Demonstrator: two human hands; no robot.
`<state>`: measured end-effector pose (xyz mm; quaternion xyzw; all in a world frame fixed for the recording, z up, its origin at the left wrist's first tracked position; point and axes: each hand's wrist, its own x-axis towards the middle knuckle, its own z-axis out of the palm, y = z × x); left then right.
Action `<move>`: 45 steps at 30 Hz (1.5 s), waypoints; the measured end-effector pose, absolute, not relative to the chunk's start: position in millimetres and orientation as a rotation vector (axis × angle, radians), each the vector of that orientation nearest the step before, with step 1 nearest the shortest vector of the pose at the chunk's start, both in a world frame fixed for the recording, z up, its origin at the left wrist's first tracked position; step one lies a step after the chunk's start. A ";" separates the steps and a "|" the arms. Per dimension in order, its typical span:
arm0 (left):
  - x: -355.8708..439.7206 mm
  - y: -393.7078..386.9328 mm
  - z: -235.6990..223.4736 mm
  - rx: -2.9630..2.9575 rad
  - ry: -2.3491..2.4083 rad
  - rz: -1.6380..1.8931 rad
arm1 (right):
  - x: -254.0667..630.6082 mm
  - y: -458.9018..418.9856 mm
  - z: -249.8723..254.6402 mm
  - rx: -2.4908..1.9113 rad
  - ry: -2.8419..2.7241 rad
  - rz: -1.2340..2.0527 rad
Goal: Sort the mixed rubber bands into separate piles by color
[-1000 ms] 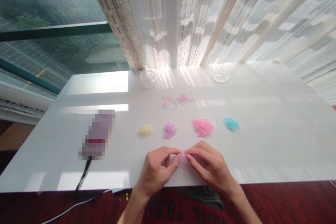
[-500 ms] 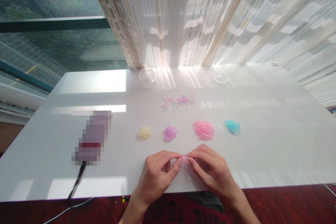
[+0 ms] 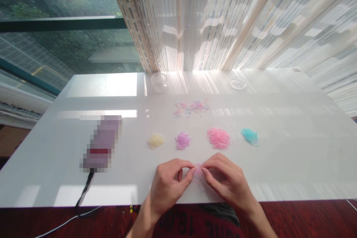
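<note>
My left hand (image 3: 172,180) and my right hand (image 3: 226,179) meet low in the middle of the view. Thumb and forefinger of each are pinched at a small bunch of thin pale pink-purple strands (image 3: 198,170), which lies partly hidden between them. How many strands each hand grips cannot be made out. Just beyond the fingers lie four separate little piles in a row: pale yellow strands (image 3: 156,140), purple strands (image 3: 183,140), a larger pile of pink strands (image 3: 218,138) and turquoise strands (image 3: 250,136). Behind them, mixed-colour strands (image 3: 192,108) are loosely scattered.
A clear round container (image 3: 159,81) and a clear round lid or dish (image 3: 238,83) stand near the back edge of the white table (image 3: 292,148). At left lies a blurred-out purple object (image 3: 103,143) with a black strap (image 3: 85,189). Curtain (image 3: 212,18) and window border the back.
The view has shifted slightly, so the table and piles appear a little further right. Both hands keep their pinch close together over the pink-purple strands, with only slight finger movement.
</note>
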<state>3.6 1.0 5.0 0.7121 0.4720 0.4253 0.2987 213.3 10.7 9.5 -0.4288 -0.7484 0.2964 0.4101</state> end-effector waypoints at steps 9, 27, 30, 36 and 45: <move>3.7 0.2 4.1 1.899 1.247 1.096 | 213.5 10.6 6.9 -1.078 -1.879 0.699; 3.0 2.8 5.8 1.909 1.252 1.076 | 214.4 10.3 9.1 -1.113 -1.844 0.790; 2.7 2.4 6.3 1.909 1.252 1.083 | 219.6 10.8 15.0 -1.147 -1.802 0.759; 3.3 2.8 6.2 1.919 1.267 1.089 | 252.7 21.0 15.0 -1.427 -1.720 0.307; 3.8 2.7 6.9 1.944 1.262 1.082 | 265.8 29.5 3.9 -1.581 -1.704 0.193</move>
